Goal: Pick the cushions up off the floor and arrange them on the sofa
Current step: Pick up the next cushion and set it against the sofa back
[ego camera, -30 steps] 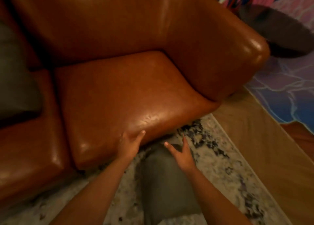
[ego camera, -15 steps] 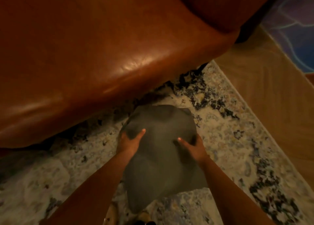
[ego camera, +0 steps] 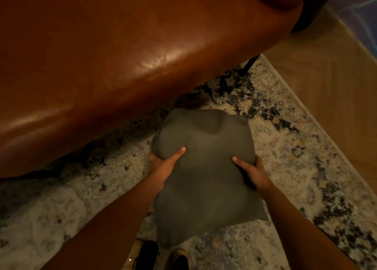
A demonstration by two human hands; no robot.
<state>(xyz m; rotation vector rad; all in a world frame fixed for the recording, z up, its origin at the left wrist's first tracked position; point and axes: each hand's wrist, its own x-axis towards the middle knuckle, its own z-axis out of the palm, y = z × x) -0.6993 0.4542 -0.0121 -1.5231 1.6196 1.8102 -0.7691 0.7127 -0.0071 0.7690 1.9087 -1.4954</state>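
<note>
Hands gripping a grey cushion [ego camera: 204, 177] in front of the sofa [ego camera: 112, 55].

Left hand [ego camera: 163, 167] clasps the cushion's left side, thumb on top and fingers [ego camera: 152, 157] curled under the edge; right hand [ego camera: 253, 172] clasps the right side likewise, thumb pressed into the fabric. The cushion bulges between both hands over the patterned rug [ego camera: 306, 157], just beside the brown leather sofa's front edge. Shoes [ego camera: 149, 253] show below it.
</note>
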